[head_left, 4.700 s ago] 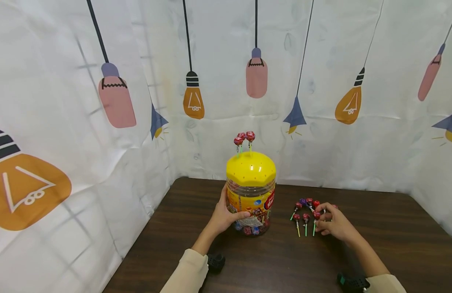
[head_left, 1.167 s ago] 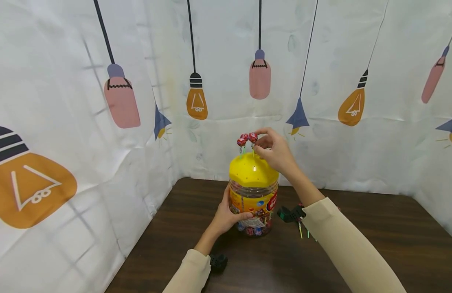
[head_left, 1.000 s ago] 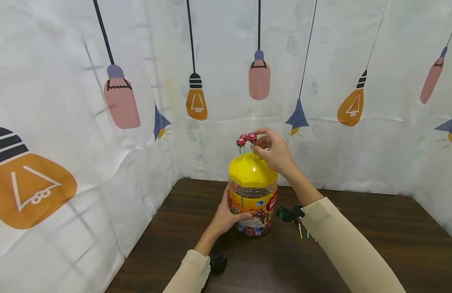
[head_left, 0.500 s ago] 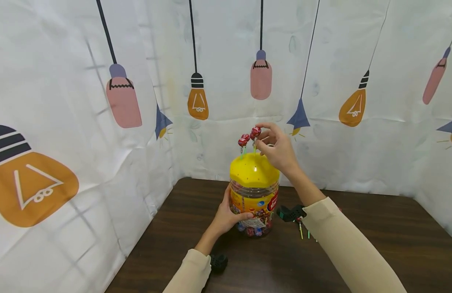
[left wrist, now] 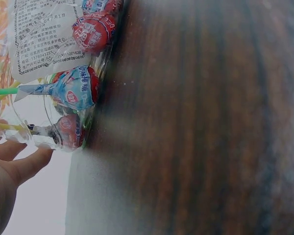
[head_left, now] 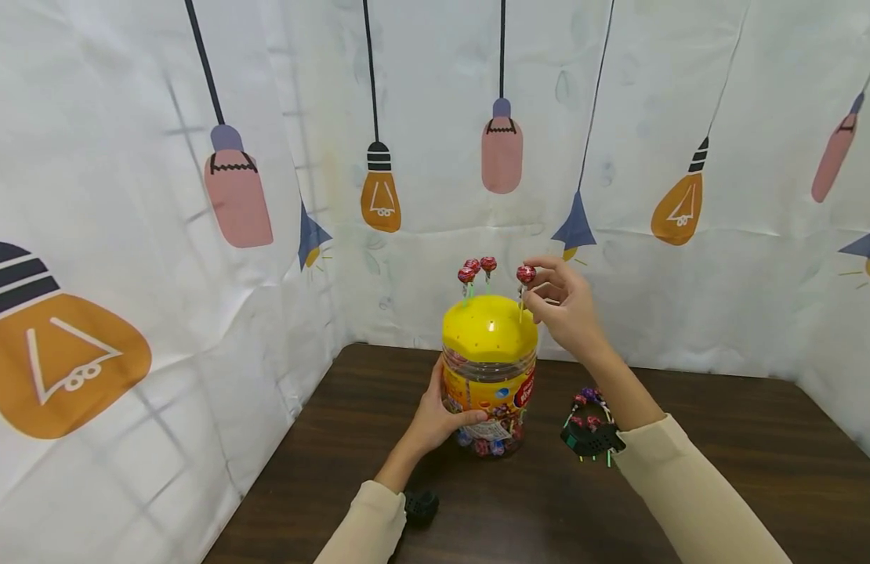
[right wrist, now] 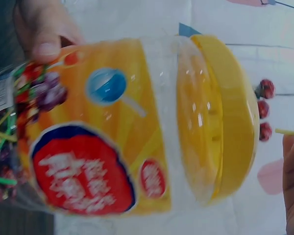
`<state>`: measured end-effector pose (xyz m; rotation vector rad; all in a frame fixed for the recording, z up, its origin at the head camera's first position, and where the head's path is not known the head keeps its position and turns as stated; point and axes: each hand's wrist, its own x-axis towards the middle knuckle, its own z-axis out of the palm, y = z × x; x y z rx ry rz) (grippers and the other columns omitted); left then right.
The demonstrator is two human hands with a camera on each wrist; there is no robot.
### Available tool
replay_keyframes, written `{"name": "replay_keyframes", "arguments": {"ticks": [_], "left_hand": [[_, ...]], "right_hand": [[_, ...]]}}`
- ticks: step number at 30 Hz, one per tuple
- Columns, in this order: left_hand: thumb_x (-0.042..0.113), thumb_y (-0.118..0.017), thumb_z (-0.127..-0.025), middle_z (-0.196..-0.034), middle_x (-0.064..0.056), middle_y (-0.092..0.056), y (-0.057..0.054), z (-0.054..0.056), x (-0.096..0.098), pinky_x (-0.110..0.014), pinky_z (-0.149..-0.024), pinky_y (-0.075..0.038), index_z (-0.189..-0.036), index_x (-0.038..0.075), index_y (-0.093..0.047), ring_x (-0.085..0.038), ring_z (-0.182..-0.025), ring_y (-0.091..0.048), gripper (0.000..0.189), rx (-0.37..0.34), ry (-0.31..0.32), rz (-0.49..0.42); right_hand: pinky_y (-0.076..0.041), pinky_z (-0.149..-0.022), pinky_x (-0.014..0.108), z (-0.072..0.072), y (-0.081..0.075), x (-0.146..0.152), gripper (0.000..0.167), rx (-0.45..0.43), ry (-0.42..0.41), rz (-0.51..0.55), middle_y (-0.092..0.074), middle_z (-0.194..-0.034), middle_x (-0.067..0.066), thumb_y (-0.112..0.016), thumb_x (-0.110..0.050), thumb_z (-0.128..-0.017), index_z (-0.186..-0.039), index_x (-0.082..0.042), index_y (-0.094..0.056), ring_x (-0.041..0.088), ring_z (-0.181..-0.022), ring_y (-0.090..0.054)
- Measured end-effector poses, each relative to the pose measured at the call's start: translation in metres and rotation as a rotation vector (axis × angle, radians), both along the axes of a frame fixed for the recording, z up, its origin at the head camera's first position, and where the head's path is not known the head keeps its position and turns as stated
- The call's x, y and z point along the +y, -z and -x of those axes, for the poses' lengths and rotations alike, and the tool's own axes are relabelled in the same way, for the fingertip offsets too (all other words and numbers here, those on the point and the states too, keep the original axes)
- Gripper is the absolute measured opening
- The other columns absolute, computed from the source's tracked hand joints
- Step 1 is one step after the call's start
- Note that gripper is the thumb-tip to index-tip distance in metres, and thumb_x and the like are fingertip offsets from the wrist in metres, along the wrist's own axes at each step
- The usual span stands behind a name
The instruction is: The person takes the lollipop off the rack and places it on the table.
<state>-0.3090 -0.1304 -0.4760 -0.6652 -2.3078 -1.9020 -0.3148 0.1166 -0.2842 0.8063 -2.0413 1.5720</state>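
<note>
A clear plastic lollipop jar (head_left: pixel 483 392) with a yellow domed lid (head_left: pixel 490 329) stands on the table. My left hand (head_left: pixel 432 415) grips its lower left side, thumb across the front label. In the left wrist view those fingers (left wrist: pixel 32 164) lie along the clear wall, with wrapped lollipops inside. Three red lollipops (head_left: pixel 487 264) stand upright on sticks in the lid's far left part. My right hand (head_left: pixel 565 305) pinches another red lollipop (head_left: pixel 526 273) by its yellow stick (right wrist: pixel 285 132), head up, over the lid's right side. The stick's lower end overlaps the lid in the head view.
Several loose lollipops (head_left: pixel 590 397) lie on the dark wooden table (head_left: pixel 322 470) right of the jar, partly hidden by the right wrist's black camera strap (head_left: pixel 590 440). A white curtain (head_left: pixel 421 313) printed with lamps hangs behind the table.
My right hand has gone from the loose lollipops to the lid, holding one; over the last half second it shifted right, away from the three standing lollipops. My left hand keeps its grip.
</note>
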Motion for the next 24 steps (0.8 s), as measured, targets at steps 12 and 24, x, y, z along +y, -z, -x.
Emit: {"name": "replay_keyframes", "arguments": {"ticks": [12, 24], "left_hand": [[0.043, -0.086, -0.082, -0.160, 0.004, -0.039, -0.001, -0.003, -0.002, -0.054, -0.119, -0.039, -0.160, 0.048, -0.003, -0.022, -0.145, -0.044, 0.114, -0.007, -0.004, 0.001], [0.042, -0.086, -0.082, -0.160, 0.003, -0.039, -0.001, 0.000, 0.000, -0.055, -0.119, -0.039, -0.161, 0.046, -0.003, -0.023, -0.145, -0.045, 0.114, -0.007, -0.002, 0.007]], "right_hand": [[-0.062, -0.066, 0.027, -0.016, 0.030, 0.042, 0.040, -0.117, 0.021, 0.056, -0.063, -0.099, 0.003, -0.065, 0.000, -0.097, -0.135, -0.011, -0.059, 0.015, -0.075, -0.066], [-0.062, -0.064, 0.030, -0.029, 0.062, 0.081, 0.041, -0.173, 0.069, 0.027, -0.064, -0.100, 0.002, -0.063, 0.001, -0.098, -0.137, -0.009, -0.057, 0.015, -0.075, -0.068]]}}
